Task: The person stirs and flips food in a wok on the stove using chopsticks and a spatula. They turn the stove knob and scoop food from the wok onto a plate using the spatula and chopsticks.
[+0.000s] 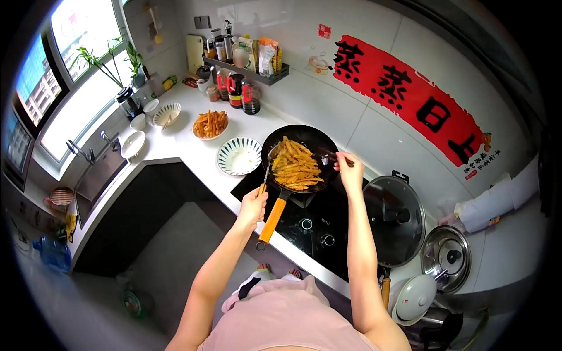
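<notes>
Golden-brown fried strips (297,167) fill much of the black frying pan (322,136) on the stove. My left hand (252,207) is closed round the wooden handle of a metal turner (267,174), whose head reaches into the pan's left side. Over the pan's right edge, my right hand (348,165) grips a dark utensil (329,158) that points in at the strips; its exact kind I cannot tell. The pan's wooden handle (274,220) juts toward me, just below my left hand.
Left of the pan stand a patterned bowl (239,156) and a plate heaped with fried strips (211,124). A large glass lid (394,216) leans at the right, near a white lidded pot (415,297). Bottles and jars (235,90) line the back wall; the sink (100,169) is far left.
</notes>
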Available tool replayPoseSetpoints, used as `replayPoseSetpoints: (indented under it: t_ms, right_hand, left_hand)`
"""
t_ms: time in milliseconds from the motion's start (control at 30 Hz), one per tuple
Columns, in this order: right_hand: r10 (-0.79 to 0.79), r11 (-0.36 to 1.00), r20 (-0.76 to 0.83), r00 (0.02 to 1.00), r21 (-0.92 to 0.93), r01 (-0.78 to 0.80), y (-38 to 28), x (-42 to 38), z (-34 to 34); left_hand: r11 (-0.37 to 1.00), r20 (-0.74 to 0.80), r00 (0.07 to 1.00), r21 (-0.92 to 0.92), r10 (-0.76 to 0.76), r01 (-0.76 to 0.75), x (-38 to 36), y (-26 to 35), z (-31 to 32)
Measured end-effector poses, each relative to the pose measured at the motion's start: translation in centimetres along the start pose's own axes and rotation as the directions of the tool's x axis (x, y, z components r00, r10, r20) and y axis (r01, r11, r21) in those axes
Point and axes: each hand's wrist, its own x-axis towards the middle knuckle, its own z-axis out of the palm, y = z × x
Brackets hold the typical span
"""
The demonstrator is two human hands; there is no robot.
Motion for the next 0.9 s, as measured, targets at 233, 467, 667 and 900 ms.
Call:
replayPoseSetpoints:
  t_ms: [233,467,667,900]
  right_hand:
    - [0.104,0.985,-0.008,0.995,-0.136,-0.104,-2.8,-3.8,-2.0]
    - [-0.009,0.957,-0.087,0.996,-0.289,-0.017,1.6,0.0,0.2]
    - [-0.008,0.998,-0.141,0.99,-0.065,-0.002,-0.1,-1.1,-1.5]
    - [0.074,0.991,-0.04,0.996,-0.111,-0.078,1.1,-1.8,-0.6]
  left_hand:
    - [0.998,0.078,0.995,0.011,-0.065,0.064,-1.1,-1.6,0.7]
    - [0.998,0.12,0.991,-0.014,-0.065,0.067,-2.7,-2.0,1.5]
    - [0.995,0.027,0.996,0.049,0.087,-0.088,-1.9,-0.3,0.4]
    - [0.991,-0.007,0.998,0.12,0.057,-0.056,1.8,1.3,0.0]
